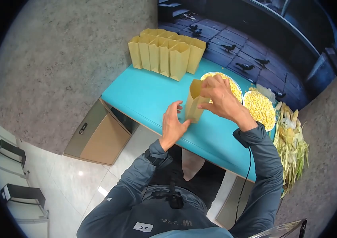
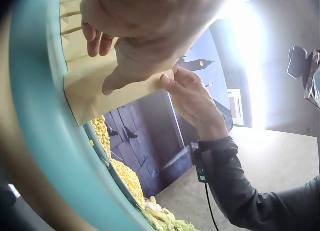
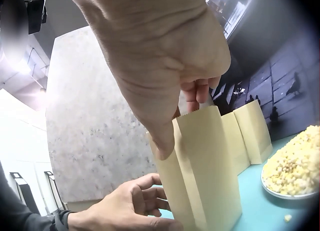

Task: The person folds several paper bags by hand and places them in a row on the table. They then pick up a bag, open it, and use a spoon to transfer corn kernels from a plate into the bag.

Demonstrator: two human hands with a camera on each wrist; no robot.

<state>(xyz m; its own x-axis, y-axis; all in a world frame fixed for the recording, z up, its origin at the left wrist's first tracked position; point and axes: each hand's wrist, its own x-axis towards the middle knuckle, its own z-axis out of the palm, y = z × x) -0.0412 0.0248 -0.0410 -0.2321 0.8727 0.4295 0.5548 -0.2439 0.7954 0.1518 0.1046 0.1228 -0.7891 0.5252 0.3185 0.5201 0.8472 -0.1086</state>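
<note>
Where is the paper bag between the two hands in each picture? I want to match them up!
Head: the paper bag is just right of the middle, a little high.
Left wrist: left of the middle, sideways, partly hidden by the left hand.
Right wrist: below the middle, under the right hand.
Landmark: yellow corn kernels, right of the bag in the head and right wrist pictures, below it in the left wrist one.

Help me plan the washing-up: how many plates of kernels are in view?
2: one plate partly covered by the right hand in the head view; the other plate to its right, beside the husks.
</note>
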